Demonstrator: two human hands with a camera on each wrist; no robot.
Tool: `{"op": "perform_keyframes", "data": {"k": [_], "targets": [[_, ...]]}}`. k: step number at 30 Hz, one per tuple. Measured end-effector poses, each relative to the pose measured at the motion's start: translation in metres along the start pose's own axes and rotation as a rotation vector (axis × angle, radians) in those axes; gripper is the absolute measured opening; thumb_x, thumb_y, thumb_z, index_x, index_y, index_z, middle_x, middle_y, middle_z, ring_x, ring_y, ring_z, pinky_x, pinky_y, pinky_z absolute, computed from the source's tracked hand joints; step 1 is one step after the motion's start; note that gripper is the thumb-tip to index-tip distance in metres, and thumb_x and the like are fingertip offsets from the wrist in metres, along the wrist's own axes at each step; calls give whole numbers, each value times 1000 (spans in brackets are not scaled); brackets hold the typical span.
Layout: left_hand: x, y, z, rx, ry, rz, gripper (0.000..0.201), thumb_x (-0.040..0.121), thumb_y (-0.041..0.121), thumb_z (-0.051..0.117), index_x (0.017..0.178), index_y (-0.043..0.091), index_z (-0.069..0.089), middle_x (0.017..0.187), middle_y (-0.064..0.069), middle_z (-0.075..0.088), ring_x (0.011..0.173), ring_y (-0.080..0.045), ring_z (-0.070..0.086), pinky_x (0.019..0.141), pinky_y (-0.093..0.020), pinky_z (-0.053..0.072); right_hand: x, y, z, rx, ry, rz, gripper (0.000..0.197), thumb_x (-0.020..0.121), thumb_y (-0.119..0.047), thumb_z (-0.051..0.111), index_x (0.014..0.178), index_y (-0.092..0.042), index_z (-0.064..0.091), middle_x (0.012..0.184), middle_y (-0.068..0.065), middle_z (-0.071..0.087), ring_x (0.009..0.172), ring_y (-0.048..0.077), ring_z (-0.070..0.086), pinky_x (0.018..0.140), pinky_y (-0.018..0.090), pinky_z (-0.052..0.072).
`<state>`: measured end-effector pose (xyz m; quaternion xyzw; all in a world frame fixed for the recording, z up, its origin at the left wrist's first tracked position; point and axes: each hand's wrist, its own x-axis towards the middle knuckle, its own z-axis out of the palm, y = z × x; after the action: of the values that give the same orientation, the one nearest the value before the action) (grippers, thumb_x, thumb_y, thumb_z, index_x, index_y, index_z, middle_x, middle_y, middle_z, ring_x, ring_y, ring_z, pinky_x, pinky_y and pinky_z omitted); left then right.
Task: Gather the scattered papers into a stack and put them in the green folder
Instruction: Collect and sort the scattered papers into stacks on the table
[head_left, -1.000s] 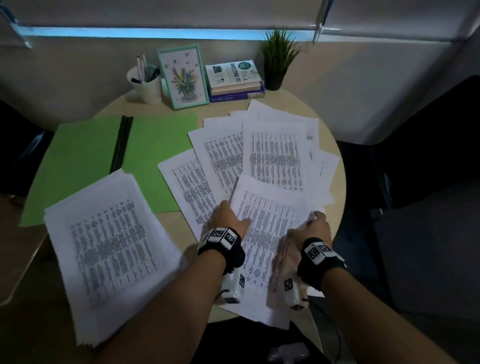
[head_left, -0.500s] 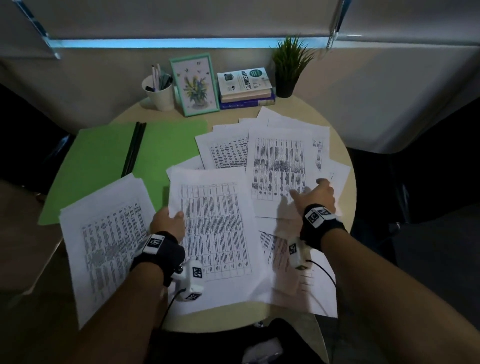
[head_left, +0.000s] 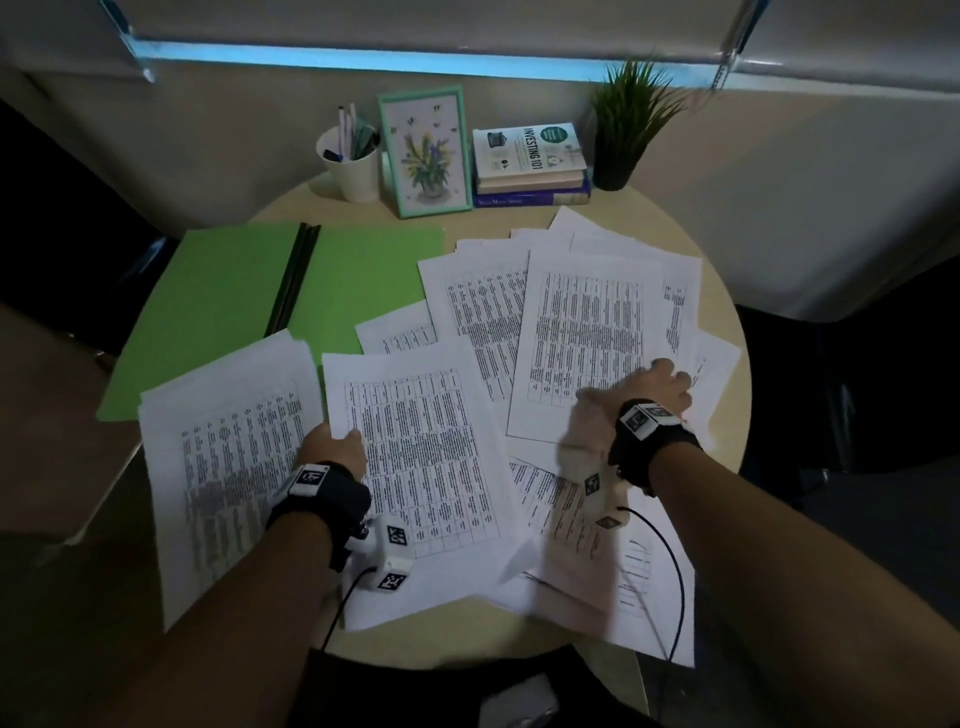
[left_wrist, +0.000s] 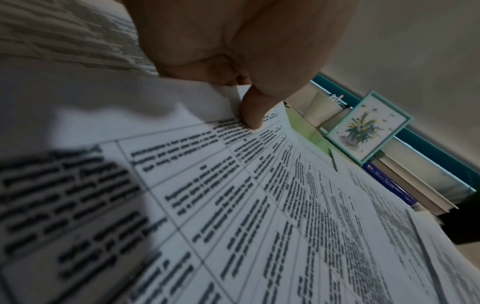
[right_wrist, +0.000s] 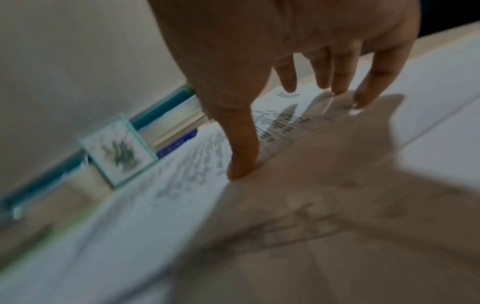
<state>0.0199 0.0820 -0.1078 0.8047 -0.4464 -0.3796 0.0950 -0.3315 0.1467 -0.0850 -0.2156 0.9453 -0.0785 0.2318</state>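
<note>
Your left hand (head_left: 335, 448) pinches the left edge of a printed sheet (head_left: 421, 467), thumb on top, just right of the gathered stack (head_left: 234, 467). Your right hand (head_left: 657, 389) lies open with its fingers spread, fingertips (right_wrist: 363, 100) seemingly pressing the scattered papers (head_left: 587, 332) further right, though blur hides contact. The open green folder (head_left: 249, 296) lies behind the stack. These sheets are light, floppy and slick, so slide them flat and grip the edges.

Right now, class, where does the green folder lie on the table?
In the head view, the green folder lies open at the table's left, left of the scattered papers, its near corner under the paper stack.
</note>
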Motion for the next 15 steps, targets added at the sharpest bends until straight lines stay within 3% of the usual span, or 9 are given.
{"op": "perform_keyframes", "data": {"k": [2,5,9,11,13,15], "targets": [[-2,-1,-1,3,-11,-15,46,95,35,51,129,6,55,130,-16,59,115,-39,56,102,-48,45,6,2,0,0,-39,-4,114,52,-54,88,138,-12,26,137,18,33,127,41,36,97,54,40],[-3,-3,0,-13,-31,-19,46,97,32,51,132,3,53,133,-16,56,120,-39,53,103,-44,43,10,6,-6,125,-154,21,99,63,-34,89,137,-8,27,136,20,38,116,45,51,89,48,49],[0,-7,3,-45,-57,-23,53,94,40,53,135,7,50,140,-14,52,126,-39,49,107,-50,40,12,15,-17,191,-154,-15,52,71,-31,84,104,-2,58,98,15,66,80,31,65,63,32,52],[-2,-5,4,-44,-46,3,46,96,34,53,130,4,54,135,-14,55,122,-37,52,105,-47,41,10,19,-19,192,-142,-34,36,75,-33,80,90,-5,63,87,13,68,67,26,62,62,31,53],[-5,-3,7,-36,-43,15,40,97,31,52,126,3,56,133,-11,57,119,-36,54,105,-44,41,10,22,-23,249,-75,-50,32,79,-33,73,92,-7,61,92,15,67,72,28,60,69,34,54],[-8,-1,10,-35,-44,30,37,96,31,52,121,5,59,128,-13,60,114,-36,56,101,-42,44,11,24,-29,364,-8,-63,29,87,-25,63,109,-6,58,109,17,64,84,30,58,72,31,46]]}}
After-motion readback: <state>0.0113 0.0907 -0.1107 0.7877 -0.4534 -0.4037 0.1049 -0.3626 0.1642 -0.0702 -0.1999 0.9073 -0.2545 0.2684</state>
